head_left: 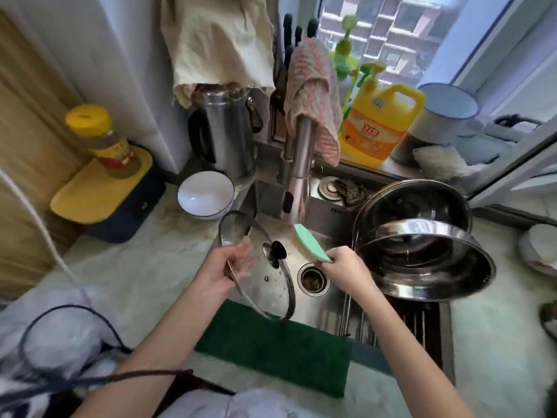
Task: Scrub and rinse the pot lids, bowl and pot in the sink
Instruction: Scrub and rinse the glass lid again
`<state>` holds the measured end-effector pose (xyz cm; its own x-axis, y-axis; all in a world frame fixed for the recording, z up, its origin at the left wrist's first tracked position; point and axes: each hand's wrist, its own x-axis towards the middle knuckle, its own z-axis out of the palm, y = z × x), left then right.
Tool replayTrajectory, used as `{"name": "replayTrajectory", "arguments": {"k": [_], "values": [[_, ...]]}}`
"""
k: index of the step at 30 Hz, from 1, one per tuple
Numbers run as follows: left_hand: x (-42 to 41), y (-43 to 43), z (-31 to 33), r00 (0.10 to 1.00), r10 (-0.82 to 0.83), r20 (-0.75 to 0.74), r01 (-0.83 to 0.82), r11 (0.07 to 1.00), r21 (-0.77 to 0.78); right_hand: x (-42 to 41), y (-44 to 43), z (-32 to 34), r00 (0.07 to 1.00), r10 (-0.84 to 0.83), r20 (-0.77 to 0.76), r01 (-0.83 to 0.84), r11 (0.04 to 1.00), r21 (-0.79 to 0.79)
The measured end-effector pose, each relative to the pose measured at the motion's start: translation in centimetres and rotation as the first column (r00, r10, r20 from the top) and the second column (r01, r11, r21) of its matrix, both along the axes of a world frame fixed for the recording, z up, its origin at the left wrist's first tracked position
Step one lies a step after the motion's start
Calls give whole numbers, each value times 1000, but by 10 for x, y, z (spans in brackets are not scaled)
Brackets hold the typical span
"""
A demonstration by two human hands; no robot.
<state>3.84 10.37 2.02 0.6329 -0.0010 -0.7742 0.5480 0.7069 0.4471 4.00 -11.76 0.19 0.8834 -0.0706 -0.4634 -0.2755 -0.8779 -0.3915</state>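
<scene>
Over the sink (pixel 319 309) my left hand (pixel 226 267) grips the rim of a glass pot lid (pixel 265 285) with a black knob, held tilted. My right hand (pixel 346 268) grips a green scrub brush (pixel 310 247); its bristles are close to the lid's knob. A steel pot (pixel 422 273) lies tilted on the rack at the sink's right, and a second glass lid (pixel 416 203) leans behind it. A white bowl (pixel 206 194) with a blue rim stands on the counter left of the faucet (pixel 297 188).
A green mat (pixel 271 348) lies along the sink's front edge. A steel kettle (pixel 223 131), a yellow detergent jug (pixel 379 122), an enamel cup (pixel 437 116) and a pink cloth (pixel 313 95) on the faucet stand behind. A jar on a yellow-topped box (pixel 102 188) is at left.
</scene>
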Motion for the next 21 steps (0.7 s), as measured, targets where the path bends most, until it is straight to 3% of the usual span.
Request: {"name": "replayTrajectory", "arguments": {"k": [1, 2, 5, 7, 12, 17, 21], "values": [[-2, -1, 1, 1000, 21, -10, -21, 1000, -13, -19, -1, -2, 997, 35, 66, -29, 995, -97], [-5, -4, 5, 999, 37, -16, -38, 999, -31, -39, 0, 0, 992, 51, 117, -40, 995, -93], [-10, -12, 12, 996, 82, -43, -85, 994, -72, -79, 2, 1, 964, 64, 259, -118, 972, 201], [-10, -19, 13, 990, 127, -62, -132, 989, -69, -90, 6, 0, 937, 94, 337, -189, 947, 260], [-14, -33, 12, 976, 202, -80, -208, 975, -80, -93, 25, -9, 904, 254, 343, -281, 959, 28], [-13, -23, 13, 978, 191, -89, -200, 974, -106, -98, 40, -12, 877, 100, 470, -162, 982, 94], [-15, -24, 18, 979, 194, -70, -201, 972, -122, -101, 45, -19, 799, -24, 600, -96, 982, 166]]}}
